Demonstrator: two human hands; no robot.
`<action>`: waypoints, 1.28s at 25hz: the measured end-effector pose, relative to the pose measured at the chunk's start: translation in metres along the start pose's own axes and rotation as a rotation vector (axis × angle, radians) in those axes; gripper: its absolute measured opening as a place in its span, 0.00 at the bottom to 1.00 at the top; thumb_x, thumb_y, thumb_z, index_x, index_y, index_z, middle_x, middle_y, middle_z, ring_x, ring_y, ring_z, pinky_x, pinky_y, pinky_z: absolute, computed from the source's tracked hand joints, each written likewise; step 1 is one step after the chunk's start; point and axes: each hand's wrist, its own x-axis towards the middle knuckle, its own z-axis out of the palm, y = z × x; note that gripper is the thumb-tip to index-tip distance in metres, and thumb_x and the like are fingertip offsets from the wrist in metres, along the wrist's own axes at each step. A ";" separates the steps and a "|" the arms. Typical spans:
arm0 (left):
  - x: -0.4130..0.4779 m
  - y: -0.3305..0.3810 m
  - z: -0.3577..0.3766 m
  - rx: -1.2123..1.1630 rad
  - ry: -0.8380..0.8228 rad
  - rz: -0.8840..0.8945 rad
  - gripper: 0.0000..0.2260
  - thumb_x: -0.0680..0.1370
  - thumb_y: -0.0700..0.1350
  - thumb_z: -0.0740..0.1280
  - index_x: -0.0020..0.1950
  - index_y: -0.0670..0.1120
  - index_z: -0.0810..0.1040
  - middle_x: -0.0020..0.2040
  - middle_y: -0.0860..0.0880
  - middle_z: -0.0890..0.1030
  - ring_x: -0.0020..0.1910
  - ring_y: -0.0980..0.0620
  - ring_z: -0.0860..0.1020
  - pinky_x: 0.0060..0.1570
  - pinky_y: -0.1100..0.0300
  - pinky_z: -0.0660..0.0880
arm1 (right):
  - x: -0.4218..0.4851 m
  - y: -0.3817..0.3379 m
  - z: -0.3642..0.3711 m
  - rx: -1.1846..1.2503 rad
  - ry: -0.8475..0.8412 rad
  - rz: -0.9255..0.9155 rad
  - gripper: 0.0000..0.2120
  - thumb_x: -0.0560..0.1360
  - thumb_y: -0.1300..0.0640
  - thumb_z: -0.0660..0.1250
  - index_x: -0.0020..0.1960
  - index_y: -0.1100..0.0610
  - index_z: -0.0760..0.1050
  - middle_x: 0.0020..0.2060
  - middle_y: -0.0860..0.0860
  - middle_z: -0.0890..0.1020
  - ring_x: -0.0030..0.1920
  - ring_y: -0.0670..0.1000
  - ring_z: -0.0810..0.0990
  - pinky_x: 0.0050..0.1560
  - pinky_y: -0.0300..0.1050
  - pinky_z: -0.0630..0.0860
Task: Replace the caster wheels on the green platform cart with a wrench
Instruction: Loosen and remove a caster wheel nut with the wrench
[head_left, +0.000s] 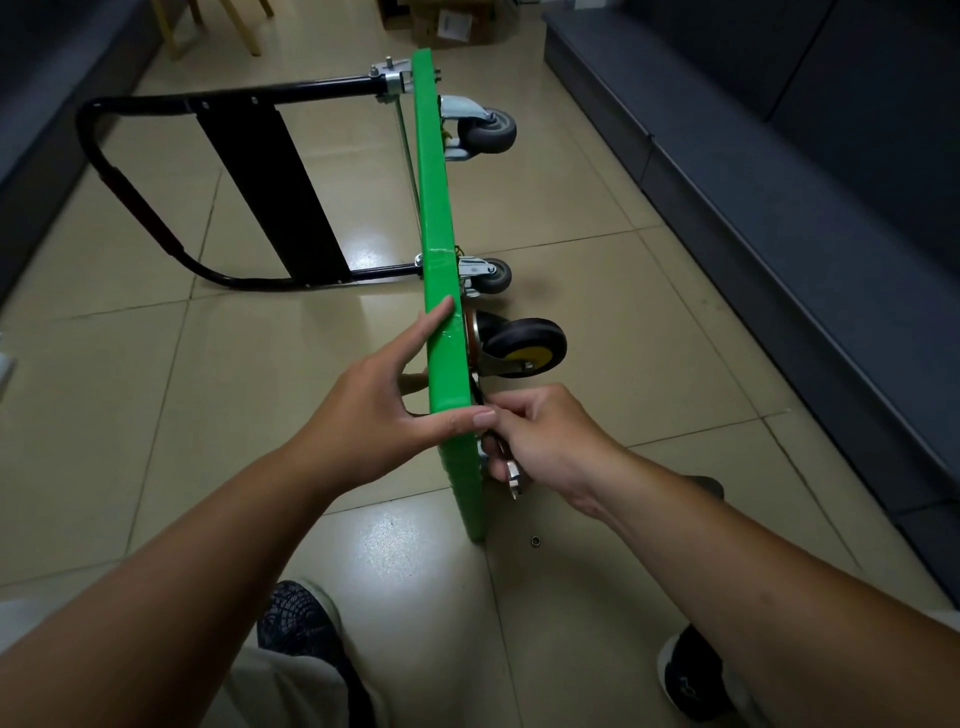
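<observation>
The green platform cart (435, 208) stands on its long edge on the floor, its black handle (156, 218) folded out to the left. Two grey casters (488, 130) (493, 275) stick out on the right side. Nearer me is a black caster with a yellow hub (524, 345). My left hand (395, 410) rests on the cart's upper edge, forefinger and thumb stretched over it. My right hand (540, 441) grips a metal wrench (511, 475) just below the black caster's mount, against the underside of the deck.
A small nut (536, 541) lies on the tiled floor to the right of the cart's near corner. A dark sofa (779, 182) runs along the right. Cardboard boxes (452, 23) and wooden chair legs (249, 26) stand at the far end. My shoes (301, 618) are below.
</observation>
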 end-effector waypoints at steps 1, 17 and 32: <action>-0.001 0.000 0.000 0.005 0.001 -0.002 0.47 0.64 0.65 0.75 0.78 0.69 0.55 0.74 0.66 0.60 0.70 0.56 0.70 0.60 0.54 0.79 | 0.001 0.003 0.001 -0.026 -0.005 -0.024 0.12 0.84 0.54 0.61 0.59 0.53 0.82 0.29 0.42 0.81 0.29 0.42 0.78 0.34 0.38 0.75; 0.001 0.002 0.000 -0.001 -0.010 -0.015 0.46 0.63 0.67 0.74 0.77 0.71 0.55 0.65 0.80 0.59 0.67 0.62 0.69 0.56 0.61 0.79 | 0.058 0.092 0.014 -0.557 0.258 -0.381 0.18 0.82 0.61 0.63 0.71 0.54 0.72 0.57 0.56 0.81 0.56 0.57 0.81 0.53 0.54 0.80; -0.004 0.007 -0.001 -0.020 0.002 -0.032 0.47 0.63 0.65 0.76 0.78 0.69 0.57 0.74 0.66 0.61 0.71 0.48 0.72 0.58 0.49 0.80 | 0.012 -0.016 0.003 -0.120 0.167 0.224 0.14 0.82 0.55 0.56 0.52 0.60 0.77 0.39 0.57 0.81 0.28 0.51 0.73 0.26 0.39 0.65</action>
